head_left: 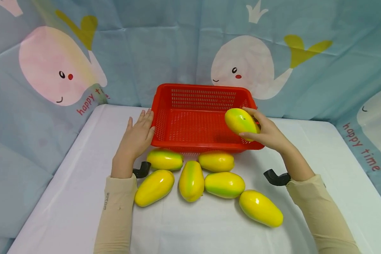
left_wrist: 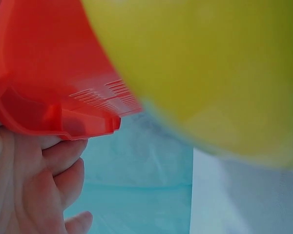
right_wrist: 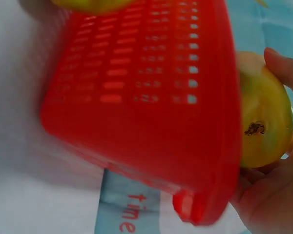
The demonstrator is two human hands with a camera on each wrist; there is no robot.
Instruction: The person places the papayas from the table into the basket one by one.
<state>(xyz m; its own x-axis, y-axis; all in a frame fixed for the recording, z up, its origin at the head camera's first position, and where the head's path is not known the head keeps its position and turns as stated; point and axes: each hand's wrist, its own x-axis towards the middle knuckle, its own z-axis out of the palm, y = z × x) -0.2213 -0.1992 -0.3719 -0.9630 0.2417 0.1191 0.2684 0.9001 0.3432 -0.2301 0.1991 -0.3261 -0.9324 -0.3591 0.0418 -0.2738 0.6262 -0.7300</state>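
Observation:
A red plastic basket (head_left: 206,145) with slotted walls stands at the back of the table. My right hand (head_left: 268,132) grips a yellow-green papaya (head_left: 240,121) above the basket's right end, thumb on the near side and fingers on the far side. In the right wrist view, the dark stem scar of that papaya (right_wrist: 266,119) shows just past the basket's rim. Flat against the basket's left side lies my left hand (head_left: 138,135), its fingers mostly straight. In the left wrist view, those fingertips are partly hidden by the rim (left_wrist: 36,132).
Several papayas lie on the white tablecloth in front of the basket, one of them (head_left: 165,159) close to its front wall. The rightmost papaya (head_left: 261,208) lies apart from the others. Behind the table hangs a blue curtain (head_left: 152,53) with whale prints.

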